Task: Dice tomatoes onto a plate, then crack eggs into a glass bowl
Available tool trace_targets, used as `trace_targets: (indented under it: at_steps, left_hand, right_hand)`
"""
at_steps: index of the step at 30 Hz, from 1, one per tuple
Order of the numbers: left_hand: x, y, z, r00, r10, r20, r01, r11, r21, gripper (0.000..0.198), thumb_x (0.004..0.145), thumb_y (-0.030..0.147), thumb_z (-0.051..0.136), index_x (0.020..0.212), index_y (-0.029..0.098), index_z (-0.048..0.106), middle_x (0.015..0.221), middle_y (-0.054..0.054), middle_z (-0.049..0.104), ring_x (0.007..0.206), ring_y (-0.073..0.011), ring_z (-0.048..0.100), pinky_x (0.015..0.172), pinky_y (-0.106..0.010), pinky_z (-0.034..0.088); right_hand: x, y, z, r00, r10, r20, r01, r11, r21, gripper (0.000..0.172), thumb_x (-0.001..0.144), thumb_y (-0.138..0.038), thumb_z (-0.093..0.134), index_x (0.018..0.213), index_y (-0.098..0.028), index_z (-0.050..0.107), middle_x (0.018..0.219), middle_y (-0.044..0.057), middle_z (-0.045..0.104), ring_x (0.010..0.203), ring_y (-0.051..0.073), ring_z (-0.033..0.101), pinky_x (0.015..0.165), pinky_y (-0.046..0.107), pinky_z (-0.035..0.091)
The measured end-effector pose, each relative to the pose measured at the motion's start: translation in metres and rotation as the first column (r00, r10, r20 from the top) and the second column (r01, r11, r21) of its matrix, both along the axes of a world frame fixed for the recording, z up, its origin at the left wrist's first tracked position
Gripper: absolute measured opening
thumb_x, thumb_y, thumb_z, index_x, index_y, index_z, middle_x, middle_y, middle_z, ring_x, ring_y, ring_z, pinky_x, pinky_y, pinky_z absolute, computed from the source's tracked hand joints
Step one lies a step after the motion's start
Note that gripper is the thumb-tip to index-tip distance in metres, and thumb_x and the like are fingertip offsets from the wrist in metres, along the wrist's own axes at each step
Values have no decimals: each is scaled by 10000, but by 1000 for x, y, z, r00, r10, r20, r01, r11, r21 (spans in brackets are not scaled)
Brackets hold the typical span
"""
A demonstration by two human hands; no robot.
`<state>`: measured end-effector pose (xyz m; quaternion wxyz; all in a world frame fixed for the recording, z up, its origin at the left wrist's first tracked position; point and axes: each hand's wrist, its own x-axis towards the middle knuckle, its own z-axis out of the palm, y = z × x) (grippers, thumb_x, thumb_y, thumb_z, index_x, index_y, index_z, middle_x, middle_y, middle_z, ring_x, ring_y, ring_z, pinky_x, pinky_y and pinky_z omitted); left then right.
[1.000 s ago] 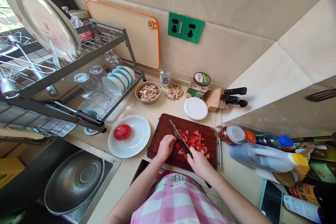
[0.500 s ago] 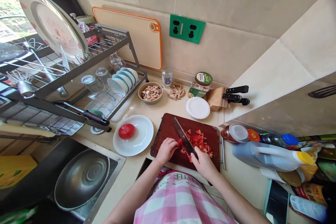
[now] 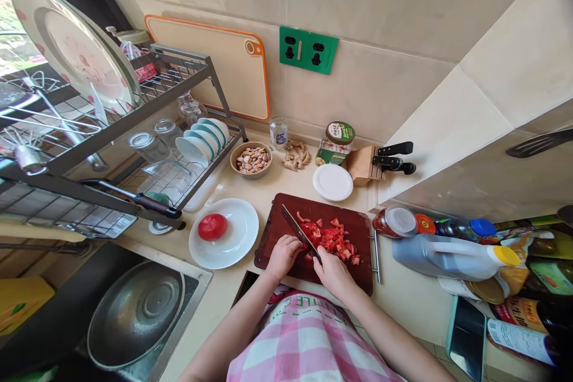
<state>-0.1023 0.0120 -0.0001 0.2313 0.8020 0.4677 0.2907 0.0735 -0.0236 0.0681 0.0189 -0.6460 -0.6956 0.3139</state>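
My right hand [image 3: 333, 273] is wrapped around the handle of a kitchen knife [image 3: 297, 228], its blade slanting up and left over the dark red cutting board [image 3: 280, 212]. Left of the blade, the curled fingers of my left hand [image 3: 285, 255] press on a small piece of tomato [image 3: 305, 247], mostly hidden by the fingertips. Chopped tomato [image 3: 332, 239] lies in a heap right of the knife. On a white plate [image 3: 242, 233] to the left rests a larger piece of tomato [image 3: 212, 227], rounded side up.
A bowl of garlic cloves [image 3: 251, 160], ginger [image 3: 296, 156], a small white plate [image 3: 332, 182] and a knife block [image 3: 362, 165] stand behind the board. Bottles and a large jug [image 3: 441, 255] crowd the right. At left are a dish rack [image 3: 197, 80] and a sink holding a wok [image 3: 136, 316].
The knife and my right hand have shifted left, closer to my left fingers. The camera view has moved slightly. Chopped pieces now lie further along the right side of the blade.
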Motion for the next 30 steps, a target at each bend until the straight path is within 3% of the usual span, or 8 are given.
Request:
trace_targets:
  at_steps: [6,12,14,16,18,20,23,30]
  left_hand:
    - [4,1,7,1000,18,5,-18,999,-31,125,873,246,539,867,211,658,859,-42,685,828,-183,596,781,-350,507]
    - [-23,15,67,917,351,189,-379,915,137,162,878,253,518,998,233,625,952,-57,647,931,-205,588,860,-372,493]
    - [-20,21,90,972,200,127,-221,958,182,224,879,259,518,1080,254,616,1040,-57,649,1032,-217,567,941,-396,462]
    - [-4,25,103,994,-109,-19,111,983,144,337,866,299,546,1202,292,569,1193,-55,622,1186,-249,499,1032,-455,396]
    - [18,26,103,915,-383,-129,392,918,54,480,831,360,596,1298,338,491,1339,-51,540,1305,-297,391,1074,-542,321]
    - [38,25,94,826,-538,-170,542,840,-25,513,823,384,602,1317,380,460,1400,-40,484,1348,-324,330,1070,-606,279]
    - [56,26,75,766,-618,-178,603,786,-135,423,888,345,504,1303,415,461,1389,-9,500,1372,-304,295,1074,-641,217]
    - [63,50,58,777,-578,-250,528,814,-240,386,910,298,454,1285,383,494,1382,-9,508,1400,-326,205,1052,-719,82]
  right_hand:
    - [24,-8,11,983,-59,-171,81,989,122,209,913,-356,340,834,-214,472,665,13,620,599,163,565,554,250,324]
    - [54,-25,27,999,22,-43,-14,983,185,177,883,-330,418,983,-218,511,839,32,674,727,197,633,626,274,388]
    - [59,-28,27,997,71,14,-72,976,207,173,877,-321,458,1009,-225,516,920,39,677,800,209,642,666,286,408]
    - [61,-30,26,990,116,78,-131,967,217,146,872,-305,494,991,-227,524,938,41,672,835,218,640,681,296,418]
    - [61,-31,26,978,153,141,-182,958,221,136,859,-289,533,976,-220,531,925,47,668,842,228,637,675,302,425]
    - [60,-31,27,964,190,186,-231,946,227,150,841,-273,572,974,-214,537,922,53,666,842,232,636,669,304,429]
    - [62,-31,29,947,216,236,-274,929,248,158,819,-252,611,958,-214,547,917,54,665,826,228,634,661,299,427]
    - [89,-46,28,959,182,218,-242,925,294,108,802,-194,618,893,-223,569,831,36,663,762,216,636,629,292,431]
